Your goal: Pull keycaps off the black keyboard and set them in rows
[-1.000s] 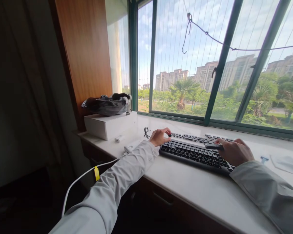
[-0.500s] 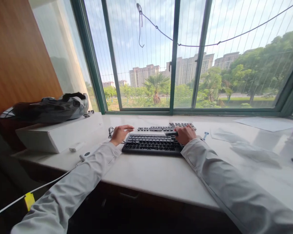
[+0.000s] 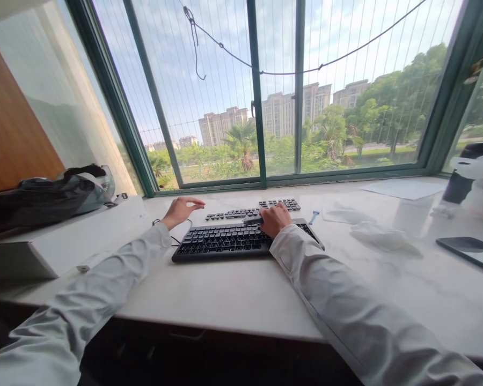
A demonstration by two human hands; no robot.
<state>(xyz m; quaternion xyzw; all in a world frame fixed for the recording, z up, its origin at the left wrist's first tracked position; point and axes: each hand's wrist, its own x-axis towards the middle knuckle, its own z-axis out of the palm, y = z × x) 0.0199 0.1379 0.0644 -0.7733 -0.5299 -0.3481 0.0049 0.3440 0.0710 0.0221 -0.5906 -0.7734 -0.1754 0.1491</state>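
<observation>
A black keyboard (image 3: pixel 221 242) lies on the white marble-look counter, its front rows showing bare switch sockets. My right hand (image 3: pixel 276 219) is over its right part, fingers wrapped round a slim dark tool (image 3: pixel 252 221) whose tip points left. The tool's exact kind is too small to make out. Off the keyboard's back left corner, my left hand (image 3: pixel 181 211) pinches a tiny dark piece, seemingly a keycap (image 3: pixel 203 206), between thumb and finger. Loose keycaps (image 3: pixel 233 214) lie in rows just behind the keyboard, with another group of keycaps (image 3: pixel 292 204) farther right.
A small blue tool (image 3: pixel 314 217) lies right of the keyboard. Clear plastic bags (image 3: pixel 378 234), a paper sheet (image 3: pixel 404 188) and a phone (image 3: pixel 470 251) lie farther right. At left stands a white box (image 3: pixel 68 236) with a dark bag (image 3: pixel 52 193) on it. A window frame (image 3: pixel 290 179) borders the back.
My view has turned to the right, so the scene shifts left and the phone shows more. My left hand now has a small dark piece visible at its fingertips. The right hand still holds the tool.
</observation>
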